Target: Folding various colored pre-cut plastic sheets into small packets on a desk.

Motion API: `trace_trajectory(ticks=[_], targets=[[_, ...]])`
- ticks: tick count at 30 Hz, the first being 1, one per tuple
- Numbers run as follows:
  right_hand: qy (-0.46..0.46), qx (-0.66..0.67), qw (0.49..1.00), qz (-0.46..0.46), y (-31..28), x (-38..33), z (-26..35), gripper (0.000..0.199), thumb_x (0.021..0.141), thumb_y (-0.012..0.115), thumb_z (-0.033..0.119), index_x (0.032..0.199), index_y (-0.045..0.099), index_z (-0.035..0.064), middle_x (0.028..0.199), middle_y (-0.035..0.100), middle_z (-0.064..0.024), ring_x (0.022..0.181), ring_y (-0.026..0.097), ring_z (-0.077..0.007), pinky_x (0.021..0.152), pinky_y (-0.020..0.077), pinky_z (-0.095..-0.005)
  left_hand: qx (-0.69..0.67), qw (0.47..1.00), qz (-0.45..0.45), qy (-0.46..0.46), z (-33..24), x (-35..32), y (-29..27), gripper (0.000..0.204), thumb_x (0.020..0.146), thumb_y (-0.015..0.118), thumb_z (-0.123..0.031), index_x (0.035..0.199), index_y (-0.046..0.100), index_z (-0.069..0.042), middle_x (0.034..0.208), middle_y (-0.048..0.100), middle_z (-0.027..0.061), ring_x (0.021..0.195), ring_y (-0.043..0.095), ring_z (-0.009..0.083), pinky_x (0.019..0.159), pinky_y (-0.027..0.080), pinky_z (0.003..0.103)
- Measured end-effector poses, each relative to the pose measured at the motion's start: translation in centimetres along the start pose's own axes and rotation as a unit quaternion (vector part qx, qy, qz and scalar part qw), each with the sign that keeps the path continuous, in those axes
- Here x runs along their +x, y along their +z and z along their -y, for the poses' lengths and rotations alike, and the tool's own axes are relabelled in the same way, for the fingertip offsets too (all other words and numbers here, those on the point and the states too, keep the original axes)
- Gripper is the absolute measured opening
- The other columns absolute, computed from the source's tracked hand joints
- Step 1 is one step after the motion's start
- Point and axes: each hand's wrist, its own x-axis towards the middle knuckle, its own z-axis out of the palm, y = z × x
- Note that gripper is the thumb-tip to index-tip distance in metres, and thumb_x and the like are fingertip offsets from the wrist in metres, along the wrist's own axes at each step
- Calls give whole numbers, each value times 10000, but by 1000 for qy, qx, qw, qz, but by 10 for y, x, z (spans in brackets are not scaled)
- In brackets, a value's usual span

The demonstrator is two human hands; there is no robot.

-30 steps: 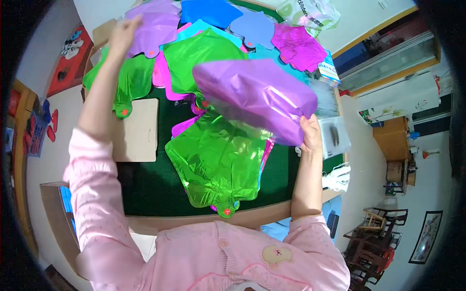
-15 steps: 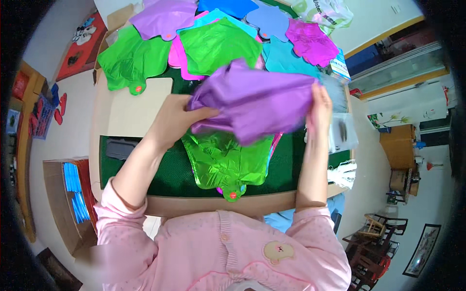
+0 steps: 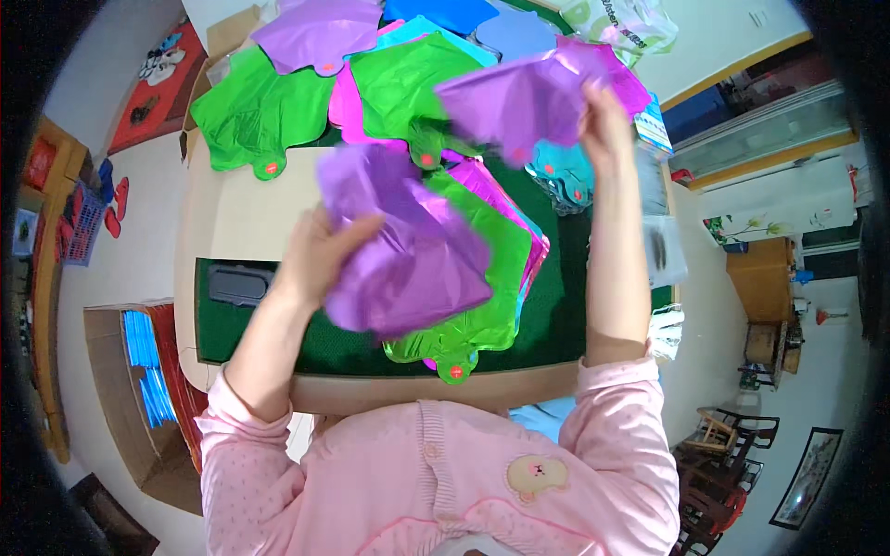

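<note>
My left hand pinches a purple foil balloon, uninflated and creased, in front of me. My right hand is raised at the right, gripping the edge of a second flat purple foil balloon, which is blurred by motion. Below the left one lies a green foil balloon with a red dot on its tab. Pink and blue foil edges show from under it. Past my hands are another green balloon and a lilac one.
A dark green mat covers much of the table. More flat balloons lie around its far side, including a green one and teal ones. A black tray sits at left, near beige board. An open carton stands on the floor.
The purple foil between my hands has come apart into two pieces. My right hand has moved up and away with one; my left has lowered slightly with the other.
</note>
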Motion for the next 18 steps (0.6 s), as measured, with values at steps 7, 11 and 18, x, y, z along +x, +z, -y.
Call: trace_trajectory(ticks=[7,11,18], targets=[[-35,71,996,48,43,11,38,104,876,570,95,785,521,97,732,570,21,551,509,-52,477,441,-193,-44,997,53,-47,4,1,8,296,844,604,-139,1105,562,-6,1000,628,82,865,611,149,757,493,280],[57,-103,993,29,46,11,-36,69,862,580,137,887,589,74,742,607,-12,615,558,-101,572,477,-256,183,977,80,73,33,2,12,397,798,628,-117,1139,485,26,938,634,163,813,634,209,702,508,354],[122,-132,984,-21,80,2,-74,88,888,535,110,942,537,40,703,605,-44,510,586,-132,428,443,-227,374,915,-18,149,21,-8,13,604,753,637,-50,1262,323,37,1019,574,251,857,603,388,726,483,449]])
